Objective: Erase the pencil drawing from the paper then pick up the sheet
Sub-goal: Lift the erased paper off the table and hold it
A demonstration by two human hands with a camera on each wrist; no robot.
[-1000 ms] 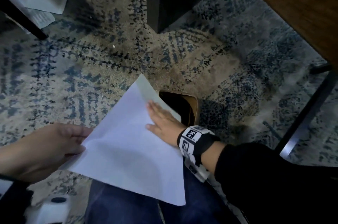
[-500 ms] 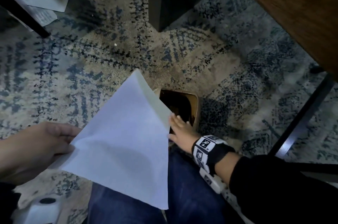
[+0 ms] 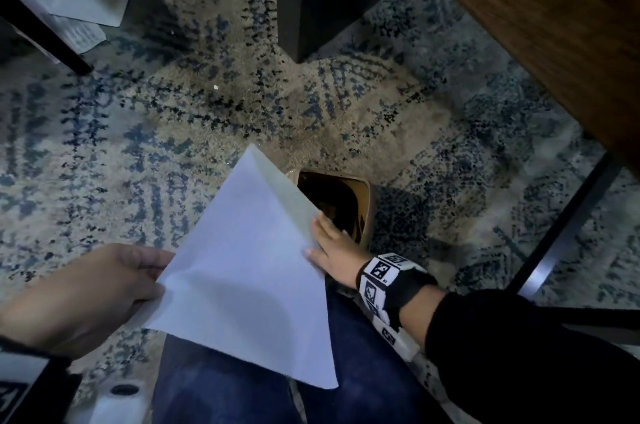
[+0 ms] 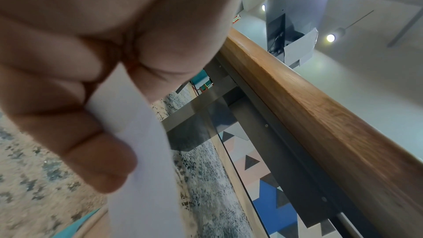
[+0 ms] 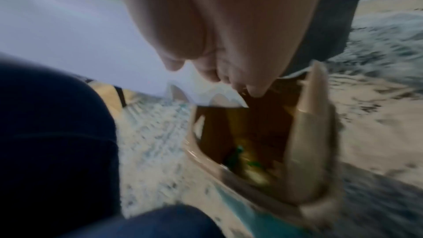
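White paper up in the air, folks! At nine o'clock the left hand (image 3: 74, 299) pinches the sheet (image 3: 242, 281) by its left corner, thumb on top and fingers curled beneath, and the left wrist view confirms that grip. That sheet hangs tilted above the lap in blue jeans (image 3: 221, 392), its far corner pointing to twelve o'clock over the patterned rug (image 3: 104, 153). Just past its right edge, at three o'clock, the right hand (image 3: 334, 255) lies flat with straight fingers, holding nothing, fingertips brushing the paper's edge. Right beneath those fingers sits a tan bin (image 3: 369, 201), open-mouthed on the rug. Further right, a wooden tabletop (image 3: 540, 28) fills the two o'clock corner.
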